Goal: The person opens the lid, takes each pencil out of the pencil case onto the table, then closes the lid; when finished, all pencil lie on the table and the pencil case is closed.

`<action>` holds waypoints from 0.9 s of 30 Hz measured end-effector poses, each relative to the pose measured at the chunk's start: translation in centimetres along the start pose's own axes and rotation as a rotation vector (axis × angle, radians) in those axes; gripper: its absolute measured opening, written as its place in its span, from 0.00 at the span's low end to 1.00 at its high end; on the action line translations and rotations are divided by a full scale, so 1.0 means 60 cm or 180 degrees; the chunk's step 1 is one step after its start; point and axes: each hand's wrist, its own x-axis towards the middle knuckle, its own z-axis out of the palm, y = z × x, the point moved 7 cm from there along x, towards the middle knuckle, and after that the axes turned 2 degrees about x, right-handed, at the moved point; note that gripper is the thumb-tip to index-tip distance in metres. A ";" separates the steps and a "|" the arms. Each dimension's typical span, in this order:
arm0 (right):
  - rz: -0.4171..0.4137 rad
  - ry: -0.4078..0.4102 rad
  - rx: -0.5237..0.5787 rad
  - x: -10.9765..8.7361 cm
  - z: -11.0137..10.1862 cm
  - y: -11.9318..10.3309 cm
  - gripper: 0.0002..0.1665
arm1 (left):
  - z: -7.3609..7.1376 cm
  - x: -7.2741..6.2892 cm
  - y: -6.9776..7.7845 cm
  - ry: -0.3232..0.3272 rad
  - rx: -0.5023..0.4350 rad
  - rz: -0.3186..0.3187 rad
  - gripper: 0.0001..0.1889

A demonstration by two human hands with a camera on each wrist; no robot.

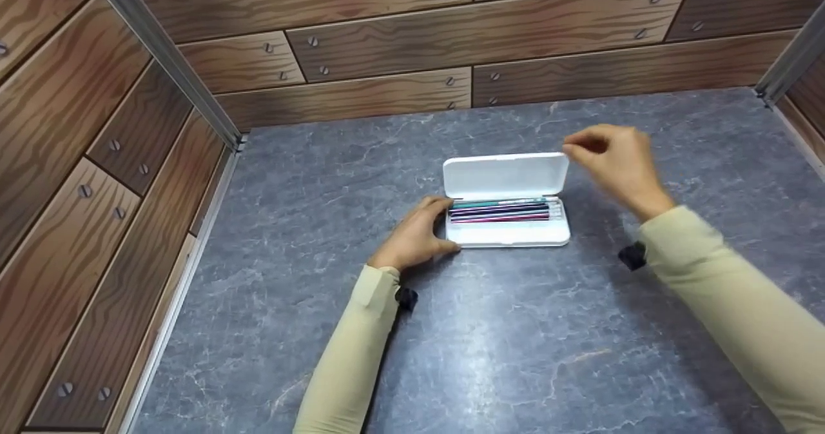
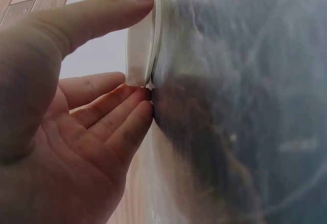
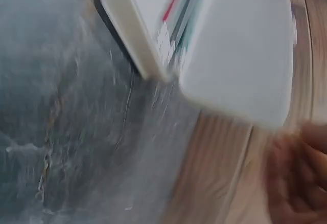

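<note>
On the grey marbled table [image 1: 290, 331] in front of the person, the white case [image 1: 499, 235] lies open, its long axis running left to right across their body. Its lid [image 1: 503, 176] stands raised along the far side, and its upper right corner is at the fingertips of the right hand [image 1: 615, 163], which comes in from the right; thumb and fingers look to be pinching that corner. The left hand [image 1: 417, 233] grips the case's left end, thumb at the near side, fingers round the far side. The slim, coloured pencils [image 1: 499, 212] lie lengthwise near the hinge; they might be pens, and I can't count them. The left hand partly covers their left ends, and blur in the right wrist view smears the pinching fingertips.
</note>
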 end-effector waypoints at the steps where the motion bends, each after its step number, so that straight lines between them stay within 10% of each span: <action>1: -0.0379 0.0094 -0.0168 -0.007 0.006 -0.025 0.08 | -0.003 0.001 0.001 0.0002 0.0004 0.0008 0.48; 4: -0.1375 -0.0169 -0.0437 -0.026 0.050 -0.078 0.06 | -0.011 0.001 0.002 0.0037 0.0010 0.0004 0.48; 7: -0.1735 -0.0790 -0.0580 -0.037 0.099 -0.087 0.09 | -0.014 0.001 0.004 0.0077 0.0007 -0.0004 0.48; 15: -0.1239 -0.1362 -0.0920 -0.046 0.148 -0.028 0.10 | 0.005 -0.003 0.002 0.0039 -0.0012 0.0005 0.48; 27: -0.1115 -0.1430 -0.1184 -0.034 0.159 -0.023 0.04 | 0.003 -0.002 0.004 -0.0005 -0.0028 -0.0134 0.49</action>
